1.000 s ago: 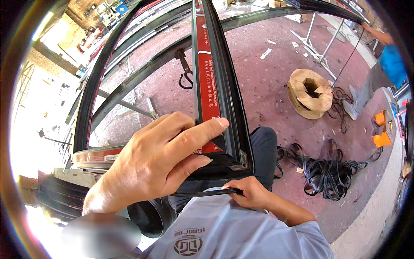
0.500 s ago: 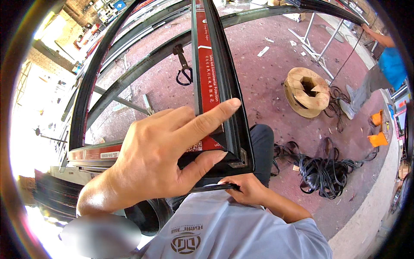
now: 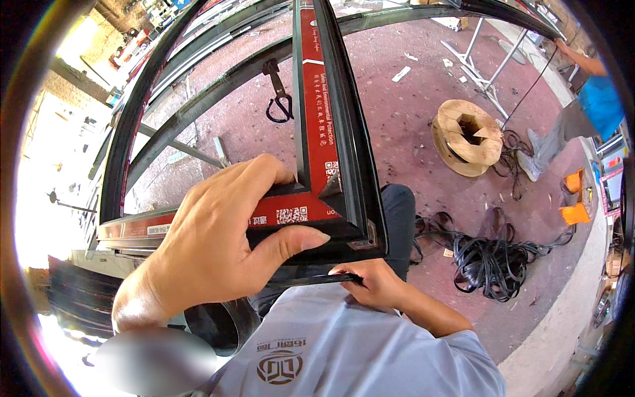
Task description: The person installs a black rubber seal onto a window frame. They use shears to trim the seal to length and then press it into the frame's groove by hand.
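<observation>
Left hand [image 3: 221,228], grip unclear, is now curled inward, baring the frame corner [image 3: 331,210]; below-right, black strip [image 3: 314,279] is pinched by right hand [image 3: 374,284].

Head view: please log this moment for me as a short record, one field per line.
Left hand: back upward, over the near side of a black frame
Right hand: pinching a thin black strip
Frame covering: red printed film
Through the opening: scissors
Reddish floor, right: wooden spool, black tangle
Upper right: co-worker in blue top
</observation>
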A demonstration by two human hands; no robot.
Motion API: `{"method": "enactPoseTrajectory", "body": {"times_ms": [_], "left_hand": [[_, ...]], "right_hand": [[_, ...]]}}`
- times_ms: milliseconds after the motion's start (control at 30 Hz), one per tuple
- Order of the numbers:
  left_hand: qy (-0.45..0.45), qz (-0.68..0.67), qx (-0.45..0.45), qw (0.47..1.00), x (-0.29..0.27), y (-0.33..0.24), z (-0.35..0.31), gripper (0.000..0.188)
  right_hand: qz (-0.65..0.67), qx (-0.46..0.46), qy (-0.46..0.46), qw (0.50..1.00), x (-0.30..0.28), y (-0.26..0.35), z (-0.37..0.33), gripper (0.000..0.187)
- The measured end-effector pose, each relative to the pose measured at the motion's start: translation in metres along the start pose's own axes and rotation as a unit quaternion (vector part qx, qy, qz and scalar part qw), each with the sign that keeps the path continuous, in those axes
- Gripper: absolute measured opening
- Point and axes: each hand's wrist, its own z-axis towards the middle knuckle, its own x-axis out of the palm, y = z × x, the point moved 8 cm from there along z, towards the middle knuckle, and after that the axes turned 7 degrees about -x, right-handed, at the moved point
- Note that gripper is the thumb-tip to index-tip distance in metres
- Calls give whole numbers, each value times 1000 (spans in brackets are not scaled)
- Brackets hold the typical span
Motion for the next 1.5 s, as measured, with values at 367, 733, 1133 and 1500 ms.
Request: {"method": "enactPoseTrajectory", "body": {"times_ms": [367,733,1133,1500], "left_hand": [[20,-52,-15,998,2,2,6,59],[14,-51,-13,999,1,1,8,57],[-3,-2,55,998,-9,1,-3,53],[13,-39,49,998,-5,5,2,54]], "right_hand": [[-7,-4,-1,1000,0,3,3,25],[-3,-2,-12,1000,3,3,4,25],[-62,-38,-102,992,-22,-21,6,31],[-57,-65,-104,991,-18,-28,15,21]]}}
